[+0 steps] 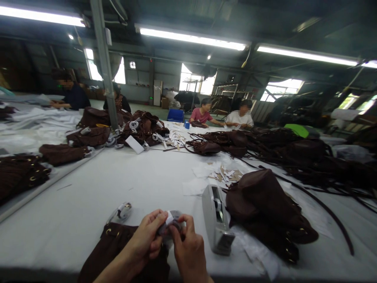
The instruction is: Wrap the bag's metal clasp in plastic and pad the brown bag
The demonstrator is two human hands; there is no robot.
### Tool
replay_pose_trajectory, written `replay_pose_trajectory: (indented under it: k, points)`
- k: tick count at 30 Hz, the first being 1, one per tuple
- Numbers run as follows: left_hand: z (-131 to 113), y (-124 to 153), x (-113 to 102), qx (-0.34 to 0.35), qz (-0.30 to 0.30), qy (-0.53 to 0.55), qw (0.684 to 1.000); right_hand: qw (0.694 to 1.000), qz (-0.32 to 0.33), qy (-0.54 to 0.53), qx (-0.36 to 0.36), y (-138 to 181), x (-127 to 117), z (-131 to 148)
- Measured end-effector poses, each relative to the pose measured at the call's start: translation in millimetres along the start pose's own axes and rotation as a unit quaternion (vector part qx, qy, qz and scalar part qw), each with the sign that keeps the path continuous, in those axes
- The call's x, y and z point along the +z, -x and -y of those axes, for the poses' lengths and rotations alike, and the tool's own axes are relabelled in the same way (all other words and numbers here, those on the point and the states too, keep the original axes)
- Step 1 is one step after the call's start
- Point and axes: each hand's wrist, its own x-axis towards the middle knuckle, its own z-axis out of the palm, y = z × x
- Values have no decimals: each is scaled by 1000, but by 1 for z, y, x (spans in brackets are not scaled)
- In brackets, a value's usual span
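Observation:
My left hand and my right hand meet just above a dark brown bag at the table's near edge. Between them is a small bundle in greyish plastic wrap with a white piece on it. Left thumb and fingers pinch the bundle from one side; the right fingers are bent around its other side. What is inside the wrap cannot be made out. Beyond the bag's gold eyelets lies another wrapped piece with a metal part. Right of my hands stands a grey tape dispenser.
A second brown bag lies right of the dispenser, its strap trailing over the white table. Paper scraps lie behind. Brown bags are heaped at left and right. Several people sit farther back, near a metal post.

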Motion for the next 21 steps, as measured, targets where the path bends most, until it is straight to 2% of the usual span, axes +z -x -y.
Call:
replay_pose_trajectory:
  k: [2,5,10,13,16,21]
  points:
    - [0,-1,-1,-11,-10,0,1000,985,7,116,-125,-8,-9,-1]
    - [-1,-4,0,-18,-6,0,1000,930,28,234,-283,-21,-23,0]
    - [-2,-7,8,-5,-11,4,1000,863,-22,314,-394,-41,-26,8]
    - [-3,-9,11,-10,-38,-7,999,845,20,311,-435,-49,-23,12]
    - [-6,-10,12,-24,-64,-30,997,843,83,312,-431,-52,-22,16]
    - [-13,-9,10,-34,-58,-66,995,843,85,336,-412,-56,-22,20]
